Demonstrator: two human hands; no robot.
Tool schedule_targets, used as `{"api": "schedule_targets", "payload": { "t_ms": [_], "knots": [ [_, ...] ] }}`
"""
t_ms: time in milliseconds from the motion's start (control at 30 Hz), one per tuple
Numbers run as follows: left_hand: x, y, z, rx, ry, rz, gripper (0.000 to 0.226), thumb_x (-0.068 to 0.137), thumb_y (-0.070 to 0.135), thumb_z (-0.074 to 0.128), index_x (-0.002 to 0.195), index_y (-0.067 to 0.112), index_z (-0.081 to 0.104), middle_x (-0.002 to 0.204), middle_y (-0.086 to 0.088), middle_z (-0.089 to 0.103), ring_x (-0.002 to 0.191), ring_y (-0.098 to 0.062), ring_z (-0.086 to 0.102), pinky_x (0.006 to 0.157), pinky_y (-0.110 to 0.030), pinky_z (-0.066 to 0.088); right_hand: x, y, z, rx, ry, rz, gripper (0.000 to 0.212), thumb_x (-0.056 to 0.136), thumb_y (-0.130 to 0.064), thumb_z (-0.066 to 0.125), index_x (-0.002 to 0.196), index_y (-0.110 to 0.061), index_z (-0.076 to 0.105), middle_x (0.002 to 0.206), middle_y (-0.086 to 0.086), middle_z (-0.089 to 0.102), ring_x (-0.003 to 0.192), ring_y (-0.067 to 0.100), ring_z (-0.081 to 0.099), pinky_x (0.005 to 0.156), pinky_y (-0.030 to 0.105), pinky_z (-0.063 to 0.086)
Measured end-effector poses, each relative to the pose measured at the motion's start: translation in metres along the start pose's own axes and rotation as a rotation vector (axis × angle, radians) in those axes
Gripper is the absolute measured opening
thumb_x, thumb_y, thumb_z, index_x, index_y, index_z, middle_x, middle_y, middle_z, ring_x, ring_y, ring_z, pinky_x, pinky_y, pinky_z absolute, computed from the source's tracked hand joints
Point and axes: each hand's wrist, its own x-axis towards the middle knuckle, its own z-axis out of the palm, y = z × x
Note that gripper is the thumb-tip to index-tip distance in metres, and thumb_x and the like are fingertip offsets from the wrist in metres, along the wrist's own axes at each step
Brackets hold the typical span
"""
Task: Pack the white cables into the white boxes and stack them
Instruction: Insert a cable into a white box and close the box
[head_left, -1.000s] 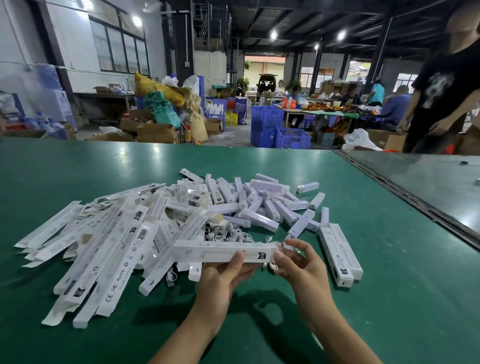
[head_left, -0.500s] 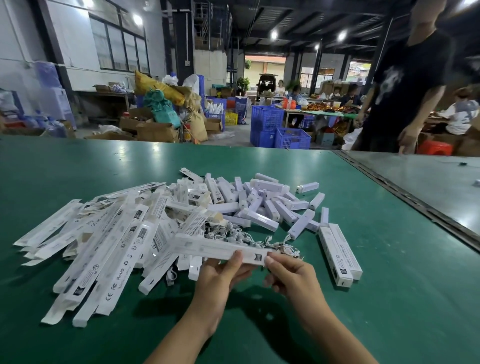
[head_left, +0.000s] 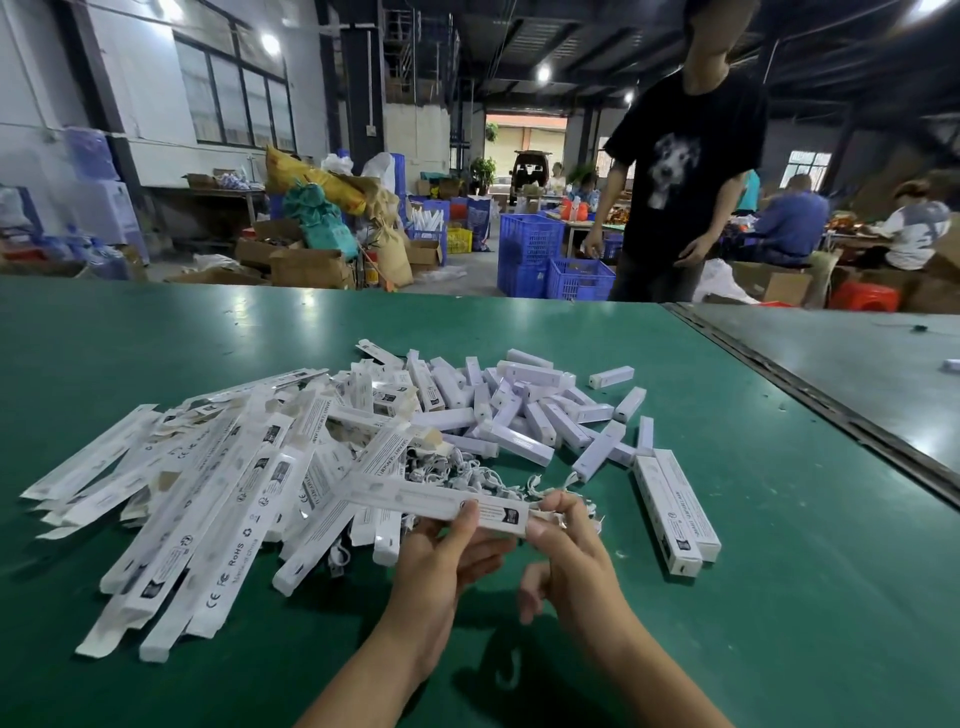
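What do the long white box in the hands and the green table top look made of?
Long white box: thin printed cardboard, matte, judging by its creased edges and black print. Green table top: probably rubber or vinyl sheet, semi-gloss; it reflects the ceiling lights and shows scuffs.

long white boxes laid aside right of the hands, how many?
2, side by side on the green table: inner box nearer the right hand, outer box against it. None hidden.

Matt white card boxes (head_left: 441, 503), glossy smooth green table (head_left: 779, 571), blue plastic crates (head_left: 530, 249)
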Motion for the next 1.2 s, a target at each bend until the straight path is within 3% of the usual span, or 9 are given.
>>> {"api": "schedule_targets", "payload": {
  "t_ms": [100,200,267,333,433,667,833,1000,1200],
  "knots": [
    [0.0,0.001,0.0,-0.018,0.025,0.0,0.045,0.084,0.037,0.061,0.113,0.003,0.065,0.103,-0.016,0.076,0.096,-0.03,0.074,0.075,-0.031,0.056,0.003,0.004,-0.004,0.005,0.012,-0.024,0.024,0.08,-0.046,0.067,0.094,-0.034,0.051,0.089,0.04,0.058,0.043,0.03,0.055,0.048,0.032,0.041],
    [0.002,0.004,-0.001,-0.029,0.133,0.034,0.038,0.091,0.033,0.06,0.108,-0.001,0.064,0.097,-0.019,0.076,0.089,-0.031,0.075,0.068,-0.028,0.058,0.011,0.005,-0.015,-0.123,0.27,-0.153,0.014,0.096,-0.036,0.057,0.104,-0.026,0.051,0.096,0.014,0.072,0.053,0.027,0.062,0.049,0.029,0.045],
    [0.003,0.007,-0.005,-0.048,0.201,0.048,0.034,0.094,0.029,0.06,0.101,-0.004,0.062,0.093,-0.022,0.075,0.084,-0.032,0.075,0.062,-0.025,0.058,0.016,0.007,-0.029,-0.622,0.406,-0.206,0.014,0.096,-0.028,0.06,0.109,-0.027,0.057,0.105,0.0,0.071,0.085,0.022,0.068,0.071,0.028,0.052],
    [0.002,0.009,-0.007,-0.065,0.23,0.054,0.034,0.095,0.027,0.06,0.099,-0.006,0.061,0.091,-0.024,0.074,0.082,-0.032,0.075,0.06,-0.025,0.059,0.019,0.015,-0.039,-1.202,0.244,-0.083,0.041,0.094,-0.039,0.06,0.133,-0.028,0.052,0.137,-0.006,0.053,0.127,0.017,0.048,0.103,0.032,0.042],
    [0.0,0.011,-0.007,-0.061,0.23,0.05,0.033,0.096,0.026,0.059,0.1,-0.006,0.062,0.09,-0.024,0.074,0.082,-0.032,0.075,0.06,-0.025,0.058,0.024,0.022,-0.036,-1.486,0.093,0.038,0.05,0.093,-0.049,0.055,0.14,-0.033,0.048,0.149,-0.01,0.037,0.138,0.018,0.029,0.11,0.035,0.032],
    [-0.002,0.012,-0.007,-0.064,0.23,0.044,0.029,0.094,0.027,0.06,0.099,-0.002,0.062,0.091,-0.023,0.075,0.083,-0.033,0.075,0.063,-0.028,0.058,0.026,0.015,-0.034,-1.326,0.253,-0.116,0.018,0.091,-0.012,0.063,0.104,-0.016,0.074,0.106,-0.001,0.066,0.098,0.023,0.06,0.085,0.032,0.048],
    [-0.002,0.012,-0.007,-0.064,0.229,0.041,0.03,0.087,0.033,0.063,0.096,0.004,0.063,0.09,-0.02,0.076,0.082,-0.032,0.075,0.068,-0.033,0.056,0.023,0.014,-0.03,-1.154,0.302,-0.231,0.03,0.08,-0.002,0.076,0.109,-0.012,0.074,0.111,-0.005,0.057,0.087,0.009,0.056,0.08,-0.004,0.032],
    [-0.001,0.011,-0.008,-0.057,0.243,0.04,0.036,0.081,0.038,0.065,0.098,0.007,0.064,0.088,-0.017,0.077,0.081,-0.031,0.075,0.071,-0.035,0.052,0.019,0.009,-0.025,-0.999,0.431,-0.403,0.03,0.077,0.003,0.079,0.103,-0.012,0.076,0.107,-0.007,0.063,0.08,0.009,0.064,0.079,0.01,0.048],
    [0.0,0.012,-0.007,-0.084,0.219,0.003,0.038,0.082,0.04,0.063,0.101,0.008,0.064,0.095,-0.02,0.076,0.087,-0.029,0.076,0.073,-0.035,0.052,0.015,0.007,-0.024,-0.414,0.408,-0.197,0.028,0.083,-0.001,0.073,0.102,-0.022,0.074,0.092,-0.007,0.076,0.09,0.005,0.07,0.084,0.018,0.054]
  ]
}}
